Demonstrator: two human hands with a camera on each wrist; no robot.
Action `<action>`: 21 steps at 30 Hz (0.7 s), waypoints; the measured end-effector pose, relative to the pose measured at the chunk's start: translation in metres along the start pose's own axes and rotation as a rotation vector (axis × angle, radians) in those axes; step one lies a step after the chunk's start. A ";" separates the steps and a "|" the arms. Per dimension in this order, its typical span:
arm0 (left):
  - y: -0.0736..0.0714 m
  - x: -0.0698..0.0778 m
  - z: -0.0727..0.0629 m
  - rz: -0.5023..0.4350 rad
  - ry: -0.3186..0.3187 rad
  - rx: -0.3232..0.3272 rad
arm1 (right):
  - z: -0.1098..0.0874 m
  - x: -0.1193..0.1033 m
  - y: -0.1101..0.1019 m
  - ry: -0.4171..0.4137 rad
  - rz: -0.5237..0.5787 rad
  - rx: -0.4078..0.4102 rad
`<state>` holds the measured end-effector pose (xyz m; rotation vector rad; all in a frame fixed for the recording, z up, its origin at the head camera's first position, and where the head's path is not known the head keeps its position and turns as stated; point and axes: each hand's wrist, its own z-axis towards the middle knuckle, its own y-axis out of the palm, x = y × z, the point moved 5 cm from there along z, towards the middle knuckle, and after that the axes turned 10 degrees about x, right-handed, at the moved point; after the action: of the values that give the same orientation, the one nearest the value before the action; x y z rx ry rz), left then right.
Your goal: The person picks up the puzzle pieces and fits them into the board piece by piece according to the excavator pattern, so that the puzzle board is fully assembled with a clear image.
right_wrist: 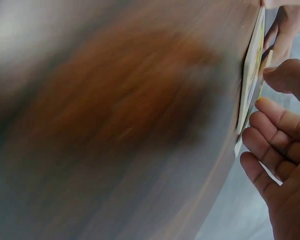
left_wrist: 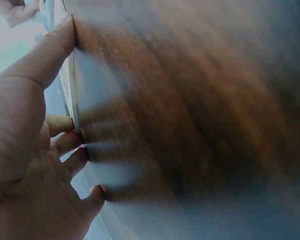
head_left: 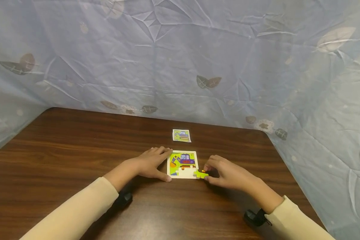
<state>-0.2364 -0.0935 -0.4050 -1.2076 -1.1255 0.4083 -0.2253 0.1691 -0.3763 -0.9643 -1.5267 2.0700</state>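
Note:
A small jigsaw puzzle board (head_left: 182,151) with a white frame lies on the table, showing a purple excavator; a pale unfilled patch shows at its lower right. My left hand (head_left: 152,163) rests at the board's left side, thumb at the lower left corner and fingertips at the upper left, also seen along the board's edge in the left wrist view. Between thumb and index finger my right hand (head_left: 228,171) pinches a yellow-green puzzle piece (head_left: 201,174), tilted over the board's lower right corner. In the right wrist view the other fingers are loosely curled beside the board (right_wrist: 249,85).
A small picture card (head_left: 181,135) with a similar excavator lies behind the board on the brown wooden table (head_left: 78,143). A pale patterned cloth (head_left: 180,66) hangs around the table's back and sides. Dark wrist devices (head_left: 255,217) sit under the forearms.

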 end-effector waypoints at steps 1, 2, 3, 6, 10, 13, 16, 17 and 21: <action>0.000 0.001 0.001 0.002 0.002 -0.001 | 0.003 -0.002 0.001 -0.006 0.001 -0.005; 0.000 0.001 0.002 0.006 0.001 -0.001 | 0.007 -0.004 0.002 -0.010 0.000 -0.010; 0.000 0.002 0.002 0.007 0.003 -0.001 | 0.009 -0.005 0.003 -0.010 -0.002 -0.017; 0.000 0.003 0.004 0.017 0.002 -0.001 | 0.016 -0.009 0.007 -0.009 -0.010 -0.037; 0.000 0.003 0.005 0.022 0.002 0.000 | 0.023 -0.013 0.011 -0.011 -0.025 -0.050; 0.000 0.002 0.004 0.025 -0.004 0.000 | 0.028 -0.016 0.013 -0.020 -0.037 -0.048; -0.002 0.001 0.002 0.017 -0.005 0.004 | 0.034 -0.020 0.016 -0.041 -0.045 -0.050; -0.001 0.001 0.002 0.017 -0.010 0.003 | 0.036 -0.021 0.017 -0.050 -0.044 -0.049; -0.001 0.000 0.002 0.001 -0.004 0.008 | 0.041 -0.024 0.021 -0.073 -0.031 -0.046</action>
<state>-0.2380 -0.0931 -0.4044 -1.2012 -1.1258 0.4159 -0.2366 0.1186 -0.3823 -0.8850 -1.6219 2.0777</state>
